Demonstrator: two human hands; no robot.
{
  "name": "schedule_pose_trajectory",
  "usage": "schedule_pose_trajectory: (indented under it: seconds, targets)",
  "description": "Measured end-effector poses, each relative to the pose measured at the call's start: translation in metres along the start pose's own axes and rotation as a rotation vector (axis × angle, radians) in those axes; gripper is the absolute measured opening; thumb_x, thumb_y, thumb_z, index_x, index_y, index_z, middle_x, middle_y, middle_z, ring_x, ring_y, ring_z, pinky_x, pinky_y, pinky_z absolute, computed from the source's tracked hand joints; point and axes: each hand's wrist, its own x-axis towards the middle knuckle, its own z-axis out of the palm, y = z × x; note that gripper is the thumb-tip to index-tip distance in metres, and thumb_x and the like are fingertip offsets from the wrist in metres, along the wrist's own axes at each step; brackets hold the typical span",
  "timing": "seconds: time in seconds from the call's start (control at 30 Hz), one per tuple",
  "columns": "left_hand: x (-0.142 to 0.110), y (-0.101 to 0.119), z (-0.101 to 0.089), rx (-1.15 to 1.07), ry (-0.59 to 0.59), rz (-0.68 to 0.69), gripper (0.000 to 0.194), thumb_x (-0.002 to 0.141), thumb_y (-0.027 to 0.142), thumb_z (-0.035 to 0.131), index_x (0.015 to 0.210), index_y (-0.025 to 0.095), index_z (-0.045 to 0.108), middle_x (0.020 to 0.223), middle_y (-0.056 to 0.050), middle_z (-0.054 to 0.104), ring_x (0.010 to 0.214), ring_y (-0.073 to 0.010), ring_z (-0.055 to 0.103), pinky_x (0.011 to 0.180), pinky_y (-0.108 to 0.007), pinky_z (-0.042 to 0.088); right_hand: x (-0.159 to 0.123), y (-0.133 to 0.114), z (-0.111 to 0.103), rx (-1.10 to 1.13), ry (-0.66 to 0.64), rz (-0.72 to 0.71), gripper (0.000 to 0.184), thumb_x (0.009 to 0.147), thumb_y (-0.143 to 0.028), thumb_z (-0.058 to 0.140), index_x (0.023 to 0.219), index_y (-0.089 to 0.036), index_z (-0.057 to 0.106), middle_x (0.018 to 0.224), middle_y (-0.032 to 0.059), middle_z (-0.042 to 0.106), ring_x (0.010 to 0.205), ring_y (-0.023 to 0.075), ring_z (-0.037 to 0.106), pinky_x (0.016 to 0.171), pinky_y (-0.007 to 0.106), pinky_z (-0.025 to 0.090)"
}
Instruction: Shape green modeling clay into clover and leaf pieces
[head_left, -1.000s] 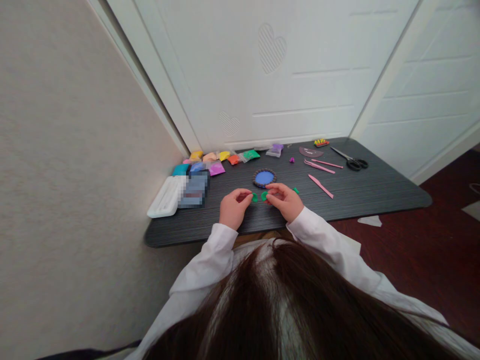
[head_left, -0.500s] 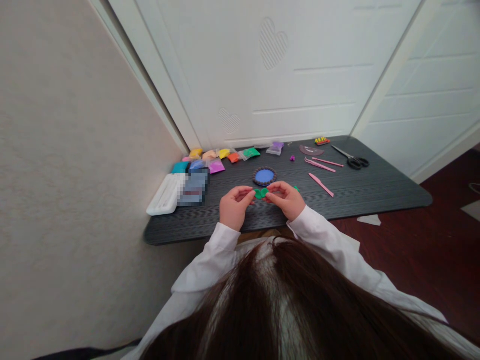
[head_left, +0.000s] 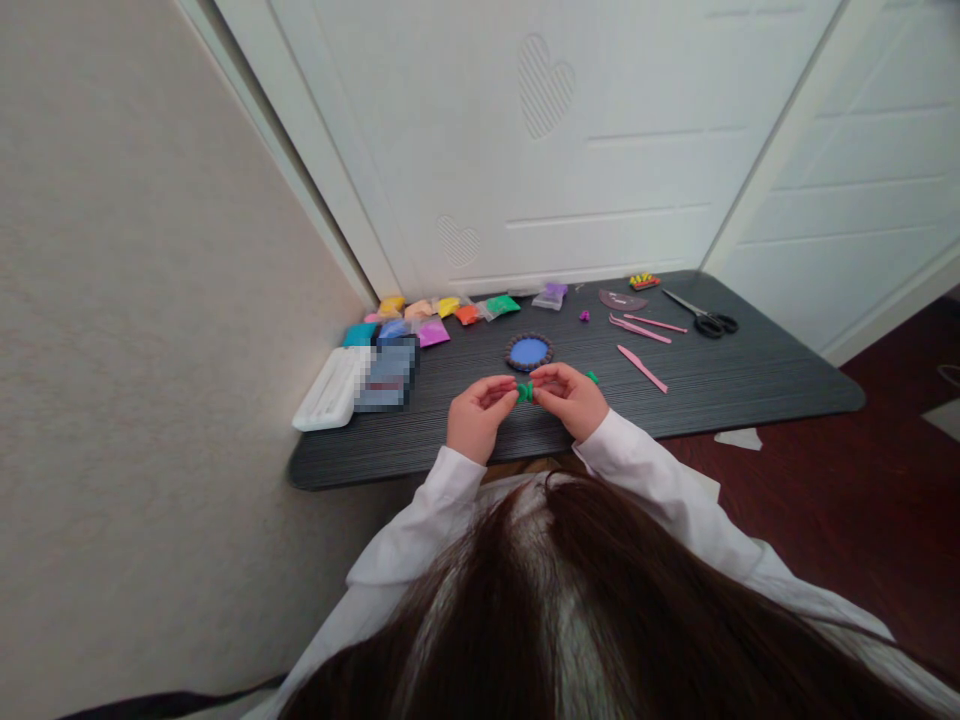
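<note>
Between my two hands is a small piece of green modelling clay (head_left: 525, 393), bent and partly covered by fingertips. My left hand (head_left: 480, 415) pinches its left side between thumb and fingers. On its right side, my right hand (head_left: 574, 402) pinches it the same way. Just beyond the hands lies a round blue clay disc (head_left: 529, 352) with a dark, braided-looking rim. Another bit of green clay (head_left: 592, 378) shows on the table beside my right hand. A small purple clay lump (head_left: 584, 316) sits farther back.
Packets of coloured clay (head_left: 433, 332) line the back left, near a white case (head_left: 335, 388) and a blurred blue-grey item (head_left: 388, 375). Pink modelling tools (head_left: 643, 369) and black-handled scissors (head_left: 712, 323) lie on the right of the dark table (head_left: 787, 385). A white panelled door (head_left: 637, 180) stands behind.
My hands have come closer together, mostly by the left moving right. The green clay, spread wider before, now looks narrower and more folded between the fingertips.
</note>
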Motion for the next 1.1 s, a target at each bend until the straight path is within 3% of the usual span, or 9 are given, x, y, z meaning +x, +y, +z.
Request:
schedule_pose_trajectory:
  seconds: [0.27, 0.6, 0.73, 0.93, 1.1]
  targets:
    - [0.003, -0.005, -0.001, 0.004, -0.054, -0.033, 0.03, 0.061, 0.024, 0.064, 0.089, 0.016, 0.062, 0.085, -0.005, 0.065, 0.078, -0.0142, 0.059, 0.075, -0.029, 0.047, 0.0, 0.001, -0.001, -0.08, -0.011, -0.046, 0.023, 0.066, -0.022, 0.057, 0.089, -0.019, 0.057, 0.081, 0.0016, 0.058, 0.076, 0.0113, 0.055, 0.074, 0.028, 0.045]
    - [0.012, -0.005, -0.016, 0.129, 0.064, -0.047, 0.029, 0.06, 0.028, 0.063, 0.085, 0.014, 0.062, 0.074, -0.002, 0.06, 0.056, -0.0084, 0.055, 0.053, -0.021, 0.046, -0.001, -0.003, 0.0, -0.239, -0.003, -0.074, 0.02, 0.07, -0.025, 0.053, 0.087, -0.017, 0.056, 0.074, 0.0011, 0.058, 0.066, 0.0099, 0.055, 0.065, 0.025, 0.045]
    - [0.011, -0.003, -0.017, 0.156, 0.096, -0.058, 0.031, 0.061, 0.031, 0.061, 0.087, 0.014, 0.06, 0.078, -0.003, 0.058, 0.059, -0.0114, 0.058, 0.047, -0.021, 0.045, -0.002, 0.001, 0.001, -0.371, 0.012, -0.084, 0.02, 0.071, -0.026, 0.051, 0.089, -0.017, 0.055, 0.072, 0.0008, 0.057, 0.063, 0.0096, 0.053, 0.062, 0.025, 0.045]
    - [0.01, 0.002, -0.015, 0.174, 0.112, -0.055, 0.029, 0.062, 0.03, 0.06, 0.087, 0.014, 0.059, 0.08, -0.005, 0.059, 0.064, -0.013, 0.059, 0.051, -0.022, 0.047, -0.005, 0.001, 0.009, -0.666, 0.012, -0.133, 0.016, 0.069, -0.021, 0.053, 0.084, -0.018, 0.06, 0.07, 0.0008, 0.057, 0.056, 0.0096, 0.049, 0.064, 0.026, 0.042]
    - [0.012, 0.008, -0.015, 0.174, 0.122, -0.02, 0.024, 0.063, 0.028, 0.06, 0.082, 0.013, 0.06, 0.076, -0.004, 0.061, 0.061, -0.0113, 0.056, 0.054, -0.023, 0.046, -0.001, 0.001, 0.011, -0.87, 0.035, -0.191, 0.015, 0.071, -0.019, 0.051, 0.083, -0.018, 0.061, 0.074, 0.0039, 0.059, 0.068, 0.0139, 0.052, 0.069, 0.027, 0.042]
